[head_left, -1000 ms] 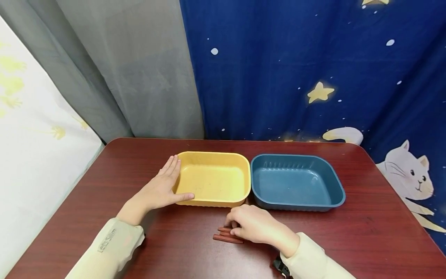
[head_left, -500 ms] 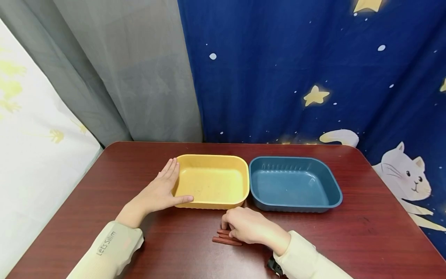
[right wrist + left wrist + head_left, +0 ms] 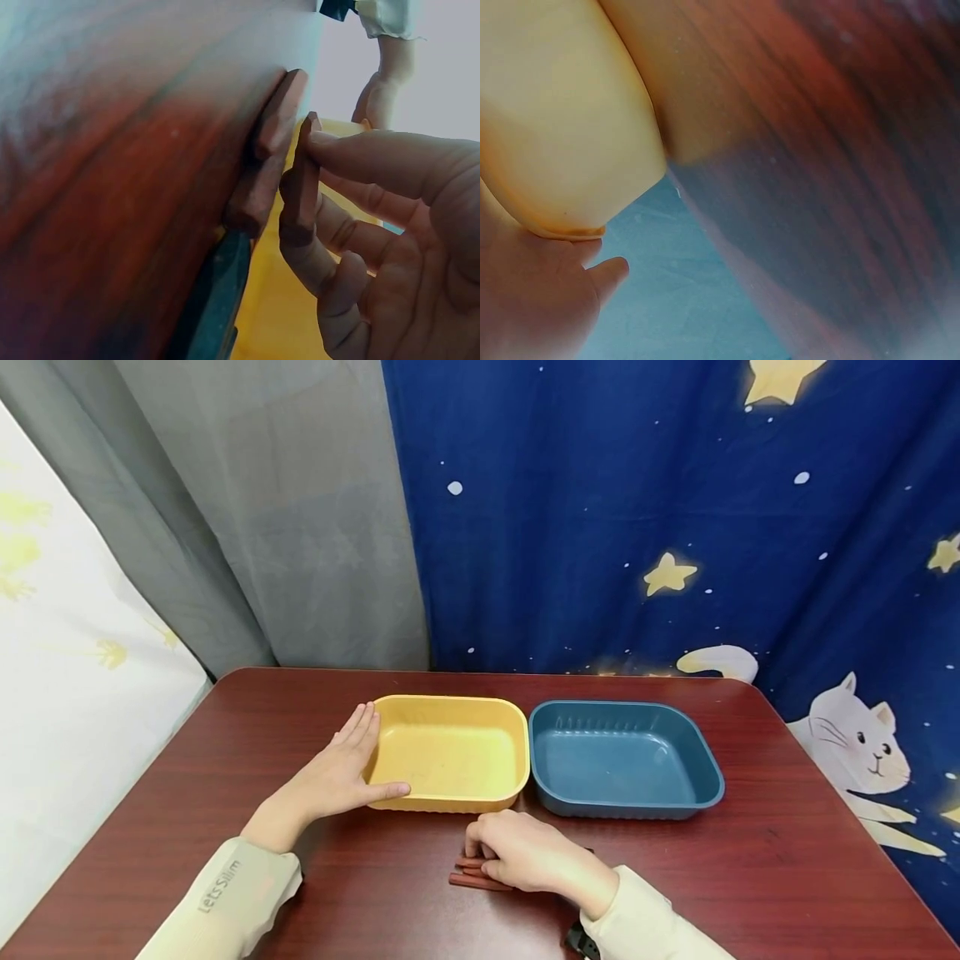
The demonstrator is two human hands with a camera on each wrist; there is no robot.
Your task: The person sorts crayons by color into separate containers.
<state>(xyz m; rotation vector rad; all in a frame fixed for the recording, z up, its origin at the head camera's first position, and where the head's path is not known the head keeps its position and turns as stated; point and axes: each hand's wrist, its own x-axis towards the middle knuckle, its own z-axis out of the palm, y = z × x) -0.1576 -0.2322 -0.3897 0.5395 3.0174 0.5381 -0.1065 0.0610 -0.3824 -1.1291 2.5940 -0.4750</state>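
My left hand [image 3: 330,781] lies against the left end of the yellow tray [image 3: 450,756], fingers straight along its side and thumb over the front rim. In front of the trays, my right hand [image 3: 525,856] pinches a faceted reddish-brown stick [image 3: 301,187] between thumb and fingers. Beside that stick, in the right wrist view, two similar pieces, an upper stick [image 3: 280,112] and a lower stick [image 3: 255,196], lie on the table. From the head view a front stick [image 3: 477,882] shows left of the right hand, which partly hides the group.
A blue tray [image 3: 626,764] stands right beside the yellow one, both with raised walls. The dark red wooden table [image 3: 360,902] has rounded far corners. Behind it hang a grey curtain [image 3: 322,543] and a blue starry curtain [image 3: 555,527].
The head view has shifted a little, so the whole table appears slightly lower and further left. My right hand has moved slightly left over the sticks; my left hand keeps its place on the yellow tray.
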